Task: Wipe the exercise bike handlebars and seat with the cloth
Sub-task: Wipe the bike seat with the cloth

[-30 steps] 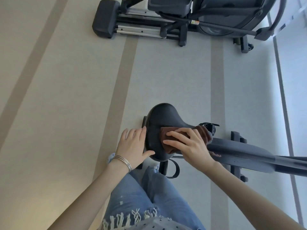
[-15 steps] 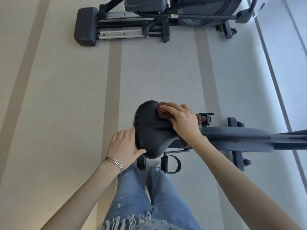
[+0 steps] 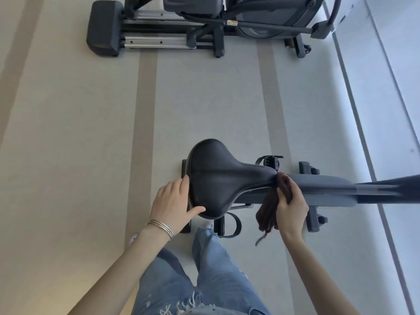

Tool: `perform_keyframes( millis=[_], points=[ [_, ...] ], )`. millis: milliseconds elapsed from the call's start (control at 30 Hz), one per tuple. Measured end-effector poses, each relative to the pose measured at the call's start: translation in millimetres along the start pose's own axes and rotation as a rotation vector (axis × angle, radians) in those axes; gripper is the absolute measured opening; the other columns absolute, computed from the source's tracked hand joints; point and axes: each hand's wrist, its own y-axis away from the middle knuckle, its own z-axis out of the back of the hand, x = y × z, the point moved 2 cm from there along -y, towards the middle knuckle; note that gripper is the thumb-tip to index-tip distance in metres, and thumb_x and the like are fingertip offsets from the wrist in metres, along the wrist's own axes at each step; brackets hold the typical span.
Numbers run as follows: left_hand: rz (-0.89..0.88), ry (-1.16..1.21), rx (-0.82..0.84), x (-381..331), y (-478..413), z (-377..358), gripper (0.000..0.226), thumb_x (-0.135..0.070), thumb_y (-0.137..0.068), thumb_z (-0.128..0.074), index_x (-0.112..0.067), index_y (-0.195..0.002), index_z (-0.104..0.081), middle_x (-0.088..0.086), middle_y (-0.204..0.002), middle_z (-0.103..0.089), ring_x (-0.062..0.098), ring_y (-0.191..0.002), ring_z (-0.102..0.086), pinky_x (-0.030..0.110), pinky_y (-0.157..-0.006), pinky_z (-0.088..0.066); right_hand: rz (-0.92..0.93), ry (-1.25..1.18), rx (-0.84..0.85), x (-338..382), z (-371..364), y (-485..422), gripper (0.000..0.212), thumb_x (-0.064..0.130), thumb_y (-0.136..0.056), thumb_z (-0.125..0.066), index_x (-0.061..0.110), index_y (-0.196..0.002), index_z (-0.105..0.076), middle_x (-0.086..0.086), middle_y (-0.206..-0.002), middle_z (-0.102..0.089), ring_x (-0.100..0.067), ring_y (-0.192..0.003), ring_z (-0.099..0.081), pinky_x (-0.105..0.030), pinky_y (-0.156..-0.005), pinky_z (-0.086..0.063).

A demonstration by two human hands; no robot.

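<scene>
The black bike seat (image 3: 218, 176) lies in the middle of the view, its wide end to the left and its narrow nose to the right. My left hand (image 3: 173, 204) rests against the wide rear edge, thumb hooked under the rim and fingers along the side. My right hand (image 3: 292, 206) grips a dark brown cloth (image 3: 269, 209) just off the nose, and the cloth hangs down below my fingers. The grey bike frame (image 3: 327, 187) runs off to the right. The handlebars are out of view.
A large elliptical machine (image 3: 204, 23) stands on the floor ahead, across the top of the view. A wall or window ledge (image 3: 386, 98) runs along the right. My jeans-clad legs (image 3: 204, 280) stand close to the bike's pedal and base.
My right hand slid the cloth from the seat's middle along to the nose and off its tip, so the cloth now hangs. My left hand kept its hold on the rear edge.
</scene>
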Motion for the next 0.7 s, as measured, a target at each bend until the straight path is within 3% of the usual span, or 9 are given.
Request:
perform_keyframes(
  millis=[133, 267, 367, 467, 600, 700],
  points=[
    [-0.025, 0.026, 0.006, 3.2, 1.6, -0.5, 0.090, -0.065, -0.077, -0.053, -0.007, -0.141, -0.029, 0.008, -0.135, -0.047, 0.026, -0.120, -0.047, 0.034, -0.101, -0.037, 0.139, 0.087, -0.080, 20.6, -5.5, 10.7, 0.033, 0.002, -0.090, -0.051, 0.023, -0.112, -0.063, 0.013, -0.115, -0.064, -0.014, -0.101, -0.056, -0.026, -0.089, -0.043],
    [-0.136, -0.095, -0.076, 17.8, 1.6, 11.2, 0.075, -0.058, -0.070, -0.066, -0.007, -0.124, -0.053, 0.009, -0.113, -0.064, 0.030, -0.102, -0.059, 0.041, -0.092, -0.043, 0.185, 0.203, -0.179, 38.0, -15.0, 19.6, 0.030, 0.001, -0.090, -0.052, 0.016, -0.112, -0.065, 0.005, -0.118, -0.065, -0.028, -0.098, -0.055, -0.029, -0.088, -0.039],
    [-0.175, -0.125, -0.056, 45.9, 3.8, 20.7, 0.062, -0.052, -0.078, -0.060, -0.014, -0.126, -0.051, 0.005, -0.120, -0.059, 0.028, -0.111, -0.052, 0.040, -0.100, -0.035, 0.249, 0.237, -0.161, 64.8, -32.1, 35.5, 0.031, 0.003, -0.090, -0.052, 0.019, -0.113, -0.065, 0.008, -0.120, -0.065, -0.024, -0.097, -0.052, -0.026, -0.086, -0.038],
    [-0.168, -0.138, -0.029, 88.1, 14.0, 25.1, 0.061, -0.049, -0.084, -0.050, -0.019, -0.136, -0.037, 0.001, -0.134, -0.046, 0.025, -0.124, -0.040, 0.039, -0.106, -0.025, 0.405, 0.300, -0.035, 105.0, -82.4, 61.9, 0.029, 0.006, -0.089, -0.057, 0.021, -0.112, -0.066, 0.008, -0.120, -0.065, -0.021, -0.097, -0.054, -0.034, -0.086, -0.043],
    [-0.120, -0.147, -0.036, 145.7, 41.9, 36.7, 0.063, -0.045, -0.086, -0.047, -0.020, -0.140, -0.030, 0.000, -0.139, -0.041, 0.022, -0.129, -0.033, 0.037, -0.109, -0.021, 0.579, 0.573, 0.087, 147.6, -153.2, 100.0, 0.040, 0.001, -0.083, -0.060, 0.019, -0.119, -0.063, 0.002, -0.126, -0.063, -0.035, -0.094, -0.055, -0.041, -0.079, -0.041],
    [-0.061, -0.117, -0.071, 194.4, 67.3, 48.4, 0.059, -0.040, -0.084, -0.051, -0.017, -0.137, -0.037, 0.002, -0.136, -0.045, 0.024, -0.128, -0.036, 0.039, -0.109, -0.022, 0.613, 0.536, 0.439, 166.1, -214.5, 137.5, 0.040, 0.004, -0.088, -0.054, 0.022, -0.124, -0.059, 0.004, -0.127, -0.062, -0.032, -0.099, -0.057, -0.038, -0.082, -0.044]
  ],
)
